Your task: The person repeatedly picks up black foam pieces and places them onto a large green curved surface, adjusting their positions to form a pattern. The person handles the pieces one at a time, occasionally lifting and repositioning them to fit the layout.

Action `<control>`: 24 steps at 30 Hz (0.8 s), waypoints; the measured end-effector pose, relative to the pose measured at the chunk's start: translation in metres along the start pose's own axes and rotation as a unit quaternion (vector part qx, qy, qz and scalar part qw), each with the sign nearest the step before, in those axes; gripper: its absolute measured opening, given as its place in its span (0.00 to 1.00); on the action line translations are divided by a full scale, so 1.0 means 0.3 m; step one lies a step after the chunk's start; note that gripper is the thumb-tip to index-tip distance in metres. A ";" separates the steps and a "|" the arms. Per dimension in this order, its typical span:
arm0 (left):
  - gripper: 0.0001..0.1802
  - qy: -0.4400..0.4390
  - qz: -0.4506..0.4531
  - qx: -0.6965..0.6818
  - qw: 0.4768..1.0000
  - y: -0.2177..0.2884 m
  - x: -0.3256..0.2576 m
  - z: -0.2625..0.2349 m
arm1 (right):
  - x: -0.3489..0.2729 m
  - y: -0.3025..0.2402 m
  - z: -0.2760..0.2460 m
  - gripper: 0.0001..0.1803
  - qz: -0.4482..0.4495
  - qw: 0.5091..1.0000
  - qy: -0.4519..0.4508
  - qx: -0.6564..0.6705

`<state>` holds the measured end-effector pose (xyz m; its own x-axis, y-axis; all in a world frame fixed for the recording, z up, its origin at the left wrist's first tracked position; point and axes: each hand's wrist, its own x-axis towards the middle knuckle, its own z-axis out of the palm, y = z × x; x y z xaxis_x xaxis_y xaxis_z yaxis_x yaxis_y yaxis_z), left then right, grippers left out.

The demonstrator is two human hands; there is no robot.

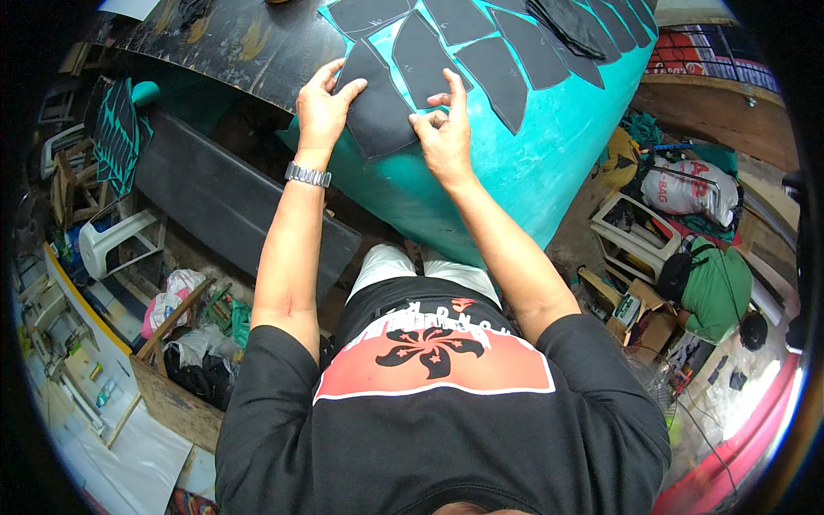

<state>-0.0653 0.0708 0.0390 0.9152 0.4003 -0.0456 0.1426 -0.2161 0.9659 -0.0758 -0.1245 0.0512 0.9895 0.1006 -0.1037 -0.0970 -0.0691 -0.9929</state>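
A black, flat cut piece (375, 107) with angled edges lies at the near edge of the table, over a glossy teal sheet. At its left edge is my left hand (323, 116), the thumb on top and the fingers along the side. My right hand (446, 142) pinches its right edge between thumb and a bent finger, while the index finger points up. Another black piece (422, 64) lies just beyond, and one more pointed piece (496, 81) is to the right. The teal sheet (506, 184) drapes down over the table's front.
More black pieces (562, 26) are stacked at the far right. A dark, stained tabletop (240, 43) extends left. A long black board (232, 184) stands below it. White stools (120, 240) and a white crate (633, 232) flank me, with bags and clutter on the floor.
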 end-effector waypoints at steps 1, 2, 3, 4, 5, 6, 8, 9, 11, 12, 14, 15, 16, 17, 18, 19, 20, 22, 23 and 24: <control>0.24 0.009 -0.018 0.021 1.000 -0.002 0.013 0.000 | 0.003 0.004 0.005 0.48 -0.002 1.000 0.002 -0.003; 0.32 -0.015 -0.047 -0.022 0.999 -0.003 0.019 0.003 | 0.006 0.008 0.009 0.48 -0.005 1.000 0.004 -0.005; 0.33 -0.004 -0.039 0.014 0.999 -0.004 0.024 0.009 | 0.008 0.014 0.012 0.48 -0.004 1.000 0.006 -0.008; 0.35 0.007 -0.036 0.047 0.998 -0.006 0.027 0.015 | 0.011 0.021 0.014 0.48 -0.011 1.000 0.006 -0.020; 0.37 0.017 -0.034 0.077 0.996 -0.007 0.028 0.020 | 0.012 0.028 0.015 0.48 -0.013 0.999 0.006 -0.033; 0.40 0.026 -0.045 0.103 0.993 -0.010 0.028 0.024 | 0.013 0.036 0.016 0.48 -0.020 0.999 0.007 -0.044; 0.41 0.052 -0.041 0.139 0.988 -0.016 0.025 0.036 | 0.016 0.049 0.017 0.48 -0.019 0.998 0.010 -0.063; 0.41 0.065 -0.038 0.157 0.985 -0.020 0.026 0.042 | 0.018 0.054 0.018 0.48 -0.021 0.997 0.012 -0.072; 0.42 0.074 -0.057 0.154 0.984 -0.026 0.029 0.052 | 0.022 0.063 0.019 0.48 -0.024 0.997 0.020 -0.075; 0.43 0.078 -0.066 0.153 0.983 -0.028 0.032 0.055 | 0.024 0.066 0.020 0.48 -0.025 0.997 0.024 -0.076; 0.44 0.089 -0.059 0.165 0.980 -0.028 0.038 0.059 | 0.028 0.069 0.023 0.48 -0.019 0.997 0.026 -0.073; 0.45 0.093 -0.063 0.173 0.979 -0.026 0.040 0.060 | 0.029 0.069 0.024 0.49 -0.015 0.997 0.027 -0.071; 0.45 0.097 -0.057 0.177 0.978 -0.023 0.041 0.061 | 0.030 0.069 0.025 0.49 -0.017 0.997 0.028 -0.077; 0.45 0.099 -0.059 0.182 0.976 -0.019 0.042 0.062 | 0.030 0.068 0.026 0.49 -0.018 0.996 0.030 -0.083; 0.45 0.099 -0.065 0.188 0.975 -0.013 0.042 0.064 | 0.030 0.066 0.027 0.49 -0.018 0.995 0.032 -0.088; 0.44 0.099 -0.074 0.187 0.975 -0.008 0.042 0.065 | 0.030 0.064 0.029 0.49 -0.021 0.995 0.034 -0.087; 0.43 0.095 -0.087 0.186 0.974 -0.002 0.041 0.066 | 0.031 0.062 0.031 0.49 -0.023 0.995 0.036 -0.086; 0.43 0.093 -0.097 0.191 0.972 0.009 0.040 0.069 | 0.031 0.058 0.034 0.50 -0.031 0.994 0.040 -0.095; 0.42 0.095 -0.096 0.197 0.971 0.014 0.040 0.071 | 0.032 0.056 0.036 0.50 -0.038 0.993 0.041 -0.106; 0.42 0.097 -0.092 0.203 0.970 0.018 0.040 0.071 | 0.032 0.054 0.039 0.50 -0.039 0.991 0.043 -0.116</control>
<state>-0.0454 0.0554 0.0381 0.7774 0.6174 -0.1205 0.4694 -0.4418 0.7645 -0.0691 -0.1131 0.0335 0.9995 0.0296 -0.0113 -0.0021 -0.2927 -0.9562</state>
